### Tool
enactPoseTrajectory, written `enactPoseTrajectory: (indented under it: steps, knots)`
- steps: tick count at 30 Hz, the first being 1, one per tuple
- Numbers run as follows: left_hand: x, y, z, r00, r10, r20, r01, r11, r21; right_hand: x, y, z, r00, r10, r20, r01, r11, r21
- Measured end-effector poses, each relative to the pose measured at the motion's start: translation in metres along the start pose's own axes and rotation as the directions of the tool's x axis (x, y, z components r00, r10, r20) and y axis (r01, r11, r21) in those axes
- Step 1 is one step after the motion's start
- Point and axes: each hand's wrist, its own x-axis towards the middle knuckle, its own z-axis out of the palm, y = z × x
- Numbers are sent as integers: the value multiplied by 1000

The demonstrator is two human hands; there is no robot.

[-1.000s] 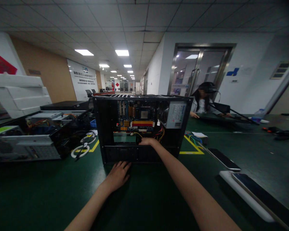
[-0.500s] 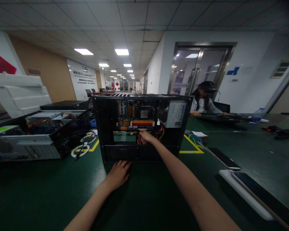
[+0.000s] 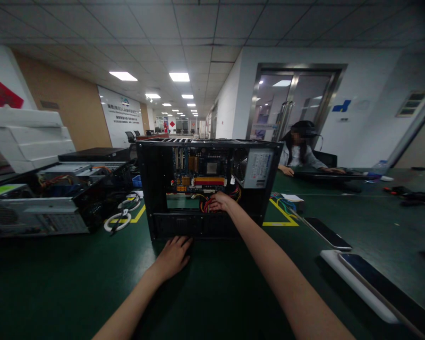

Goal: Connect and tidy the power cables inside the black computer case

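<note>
The open-sided black metal computer case [image 3: 177,225] stands upright on the green bench [image 3: 212,293]. Left hand [image 3: 173,257]: fingers released, flat at the case's lower edge. Right hand [image 3: 220,201]: inside, at the red-and-yellow cable bundle [image 3: 203,205]; grip cannot be determined.

black computer case [image 3: 179,225], cables [image 3: 204,206] — red and yellow, green table [image 3: 212,293]

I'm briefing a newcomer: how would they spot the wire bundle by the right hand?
Find the open black computer case at the centre. Low inside, beneath the motherboard, lies the red, yellow and dark wire bundle. Unlike the white cable outside, it is multicoloured and at the right hand.
</note>
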Motion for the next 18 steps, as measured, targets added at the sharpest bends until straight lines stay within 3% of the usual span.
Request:
enactPoseTrajectory:
  steps: [8,18]
  knots:
    - [0,-2,2,1000,-1,5,1,1000,-21,12,1,-12,988,150,34,-153,971,184]
    - [0,1,1,1000,-5,6,5,1000,-12,26,6,-19,988,149,35,-153,958,245]
